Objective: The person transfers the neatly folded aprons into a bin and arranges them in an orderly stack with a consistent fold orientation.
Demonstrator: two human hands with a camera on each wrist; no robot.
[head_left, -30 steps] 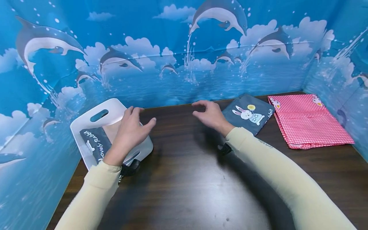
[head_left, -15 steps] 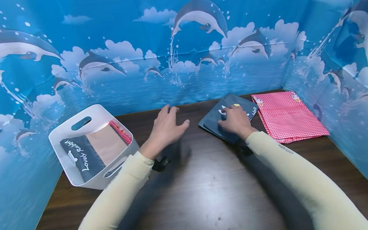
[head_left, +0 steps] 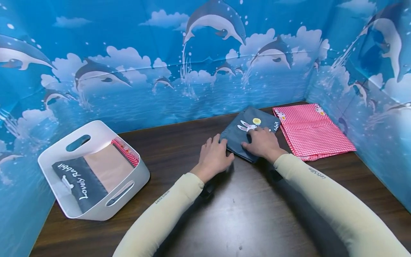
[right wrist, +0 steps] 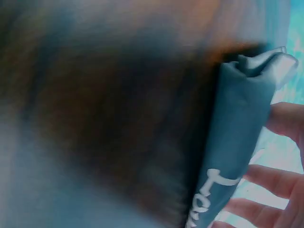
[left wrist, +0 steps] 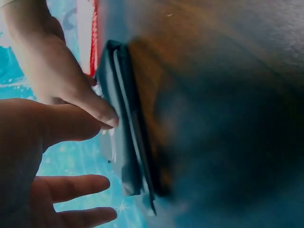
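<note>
A folded dark grey cloth [head_left: 235,132] with a white rabbit and a yellow flower printed on it lies flat at the back of the table. On its top, over the rabbit print, my right hand [head_left: 264,143] rests with its fingers spread. My left hand [head_left: 214,157] is at the cloth's left corner, fingers extended and thumb apart. In the left wrist view the cloth [left wrist: 118,90] shows its layered edge, with the right thumb touching the top. The right wrist view shows the cloth's thick folded edge [right wrist: 240,118] and white lettering, with fingers [right wrist: 275,180] on its upper face.
A red-and-white checked folded cloth [head_left: 316,132] lies just right of the grey one. At the left stands a white plastic basket [head_left: 141,171] holding folded grey, beige and red checked cloths. A dolphin-printed backdrop [head_left: 144,96] closes off the table's back and sides.
My right hand has come down onto the grey cloth. My left hand has moved right, away from the basket, to the cloth's left corner. The view has shifted right.
</note>
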